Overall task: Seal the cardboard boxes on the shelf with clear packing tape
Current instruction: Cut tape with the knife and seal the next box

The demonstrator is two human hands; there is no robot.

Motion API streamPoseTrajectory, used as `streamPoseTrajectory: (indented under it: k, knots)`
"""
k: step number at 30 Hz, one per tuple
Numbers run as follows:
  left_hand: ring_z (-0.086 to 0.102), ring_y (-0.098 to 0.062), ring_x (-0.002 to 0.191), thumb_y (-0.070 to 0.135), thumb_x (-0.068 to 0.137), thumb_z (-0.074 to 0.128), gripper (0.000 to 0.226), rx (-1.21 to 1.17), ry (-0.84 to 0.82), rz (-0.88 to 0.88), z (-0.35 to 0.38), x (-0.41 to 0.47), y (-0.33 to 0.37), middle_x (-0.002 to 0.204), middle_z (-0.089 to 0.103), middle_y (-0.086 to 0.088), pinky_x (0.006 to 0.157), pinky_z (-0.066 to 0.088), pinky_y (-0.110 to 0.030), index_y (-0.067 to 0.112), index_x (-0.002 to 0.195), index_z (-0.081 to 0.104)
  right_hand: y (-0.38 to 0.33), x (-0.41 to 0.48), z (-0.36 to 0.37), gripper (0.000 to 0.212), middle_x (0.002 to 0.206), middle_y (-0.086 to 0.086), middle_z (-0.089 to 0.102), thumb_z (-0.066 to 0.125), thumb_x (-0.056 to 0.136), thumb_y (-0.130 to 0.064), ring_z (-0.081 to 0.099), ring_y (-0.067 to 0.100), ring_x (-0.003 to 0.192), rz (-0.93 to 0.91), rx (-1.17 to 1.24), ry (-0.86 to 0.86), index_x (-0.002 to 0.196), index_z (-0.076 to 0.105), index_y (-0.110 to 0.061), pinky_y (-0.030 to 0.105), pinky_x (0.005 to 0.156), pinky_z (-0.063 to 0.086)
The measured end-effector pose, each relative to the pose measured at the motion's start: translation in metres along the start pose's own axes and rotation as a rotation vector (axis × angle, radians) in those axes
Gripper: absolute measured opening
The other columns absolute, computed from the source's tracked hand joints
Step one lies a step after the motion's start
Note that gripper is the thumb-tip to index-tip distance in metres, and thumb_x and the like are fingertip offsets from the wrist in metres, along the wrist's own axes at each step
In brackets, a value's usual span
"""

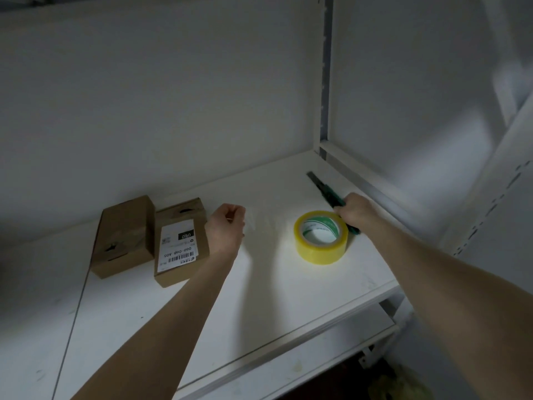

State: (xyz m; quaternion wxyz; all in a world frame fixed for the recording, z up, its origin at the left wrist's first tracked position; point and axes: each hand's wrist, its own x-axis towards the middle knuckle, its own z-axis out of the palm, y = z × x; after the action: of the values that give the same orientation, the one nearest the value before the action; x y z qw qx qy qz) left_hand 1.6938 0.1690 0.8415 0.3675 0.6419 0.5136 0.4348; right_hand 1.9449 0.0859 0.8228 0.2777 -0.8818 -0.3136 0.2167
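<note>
Two small brown cardboard boxes lie side by side on the white shelf [259,298]: a plain box [124,235] on the left and a box with a white barcode label [181,241] beside it. Just right of the labelled box, my left hand [226,232] has its fingers curled and pinches the end of a faint clear tape strip [265,223]. The strip runs right toward the yellowish tape roll [320,236], which lies flat on the shelf. Behind the roll, my right hand [356,210] grips a green utility knife [320,183] with its blade out, pointing toward the back corner.
A white back wall and a right side panel with a slotted metal upright [326,82] close in the shelf. The shelf's front edge [288,339] runs diagonally below my arms, with a lower shelf and yellowish items [401,385] underneath.
</note>
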Motion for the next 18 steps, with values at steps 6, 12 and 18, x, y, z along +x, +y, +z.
streamPoseTrajectory:
  k: [6, 12, 18]
  knots:
    - [0.057, -0.012, 0.058, 0.013, 0.092, 0.057, 0.014, -0.017, -0.019, -0.003, -0.012, -0.007, -0.013, 0.065, 0.060, -0.001, 0.045, 0.048, -0.018, 0.012, 0.079, 0.059, -0.039, -0.046, -0.001, 0.039, 0.120, 0.014, 0.061, 0.058, 0.092, -0.024, 0.060, 0.032, 0.104, -0.210, 0.086, 0.097, 0.126, 0.045, -0.009, 0.034, 0.079, 0.048]
    - [0.059, -0.015, 0.062, 0.010, 0.094, 0.055, 0.014, -0.023, -0.048, 0.000, -0.026, -0.020, -0.026, 0.069, 0.061, -0.003, 0.050, 0.052, -0.021, 0.013, 0.081, 0.060, -0.047, -0.101, 0.035, 0.057, 0.114, 0.000, 0.062, 0.075, 0.074, -0.046, 0.062, 0.024, 0.105, -0.186, -0.342, 0.063, 0.118, 0.048, -0.021, 0.028, 0.072, 0.044]
    - [0.061, -0.013, 0.064, 0.007, 0.092, 0.059, 0.010, -0.107, -0.078, -0.066, -0.028, -0.039, -0.043, 0.070, 0.063, -0.004, 0.045, 0.048, -0.015, 0.008, 0.084, 0.064, -0.031, -0.104, 0.029, 0.058, 0.115, 0.002, 0.062, 0.070, 0.080, -0.038, 0.062, 0.025, 0.105, -0.086, -0.338, 0.075, 0.130, 0.045, -0.023, 0.028, 0.071, 0.042]
